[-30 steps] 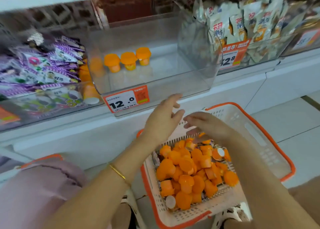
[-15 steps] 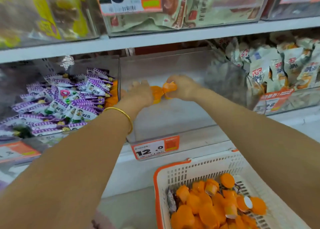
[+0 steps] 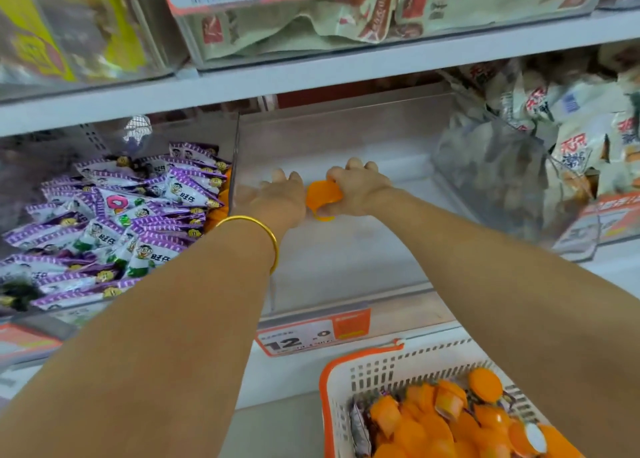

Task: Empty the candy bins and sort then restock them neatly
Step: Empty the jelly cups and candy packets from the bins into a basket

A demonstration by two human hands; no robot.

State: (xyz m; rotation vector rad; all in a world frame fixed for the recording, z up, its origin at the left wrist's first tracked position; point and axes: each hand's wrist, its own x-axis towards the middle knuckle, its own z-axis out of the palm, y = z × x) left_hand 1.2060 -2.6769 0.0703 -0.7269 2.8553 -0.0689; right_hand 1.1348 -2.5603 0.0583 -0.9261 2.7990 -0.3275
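jelly cups [image 3: 433, 430] in basket [image 3: 381, 371], basket below bin [image 3: 346, 139]

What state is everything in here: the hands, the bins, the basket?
left hand: inside the middle bin, beside the jelly cup; grip hidden.
right hand: gripping the jelly cup.
middle bin: nearly empty.
left bin: full of purple packets.
basket: holding a heap of orange cups.

Orange cup [image 3: 323, 194] between left hand [image 3: 273, 199] and right hand [image 3: 360, 189], inside clear bin [image 3: 346, 260]
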